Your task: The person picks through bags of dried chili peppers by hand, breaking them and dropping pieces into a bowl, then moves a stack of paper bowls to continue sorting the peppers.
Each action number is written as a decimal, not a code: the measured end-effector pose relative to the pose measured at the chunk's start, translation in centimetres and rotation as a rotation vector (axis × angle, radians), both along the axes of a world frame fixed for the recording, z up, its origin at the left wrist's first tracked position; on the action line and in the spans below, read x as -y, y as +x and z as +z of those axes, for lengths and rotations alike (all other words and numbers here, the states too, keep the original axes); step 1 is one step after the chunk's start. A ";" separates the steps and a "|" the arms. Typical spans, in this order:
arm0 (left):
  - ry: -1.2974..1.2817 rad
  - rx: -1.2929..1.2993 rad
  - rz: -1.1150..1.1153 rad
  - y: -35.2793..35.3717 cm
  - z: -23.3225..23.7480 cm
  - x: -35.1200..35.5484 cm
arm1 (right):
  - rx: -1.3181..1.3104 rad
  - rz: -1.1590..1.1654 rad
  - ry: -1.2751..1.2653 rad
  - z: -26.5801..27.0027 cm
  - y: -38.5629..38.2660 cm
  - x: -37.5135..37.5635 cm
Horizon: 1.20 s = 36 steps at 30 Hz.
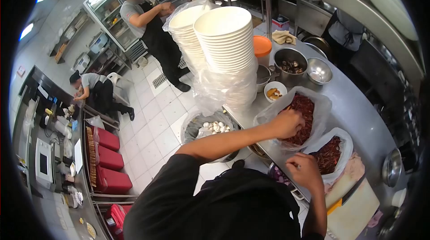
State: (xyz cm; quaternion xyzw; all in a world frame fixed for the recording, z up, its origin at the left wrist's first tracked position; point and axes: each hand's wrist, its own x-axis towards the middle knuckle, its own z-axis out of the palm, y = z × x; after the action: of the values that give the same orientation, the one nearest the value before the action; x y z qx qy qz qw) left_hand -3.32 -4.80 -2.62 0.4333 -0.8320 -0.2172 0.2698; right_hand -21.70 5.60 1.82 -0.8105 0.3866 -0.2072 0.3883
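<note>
My left hand [289, 125] reaches over a large clear plastic bag [323, 105] and its bent fingers close among the dried red chilies [302, 105] in it. A smaller bag [344, 161] of dark red chili pieces [328, 152] stands beside it. Along that bag's near side is my right hand [306, 170], its fingers curled together. Whatever the right fingers hold, if anything, is too small to make out. Close to my right forearm, a knife [345, 197] with a yellow handle lies on a white cutting board [356, 213], beside pale raw meat [351, 170].
Tall stacks of white tubs [224, 38] stand at the counter's left end. Behind the bags are a metal pot [291, 67], a steel bowl [319, 70] and a small white bowl [275, 91]. A lined bin [190, 128] sits below. Two people [152, 29] are across the room.
</note>
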 end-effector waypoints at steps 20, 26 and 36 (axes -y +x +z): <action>0.377 -0.451 0.185 9.4 1.7 -9.3 | -0.190 -0.874 -0.123 -5.0 -8.2 -1.7; 0.366 -0.360 0.059 5.8 2.6 -10.1 | -0.489 -0.888 -0.364 -10.3 -13.3 6.2; 0.353 -0.287 0.047 2.0 2.4 -11.3 | -0.686 -0.816 -0.305 -15.2 -16.0 11.2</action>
State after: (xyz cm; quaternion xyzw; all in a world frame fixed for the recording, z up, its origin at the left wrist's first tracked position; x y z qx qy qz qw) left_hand -1.31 6.50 -0.20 0.4576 -0.7240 -0.4124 0.3105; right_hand -37.69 -5.64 -13.39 -0.6629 0.7393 -0.1186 0.0067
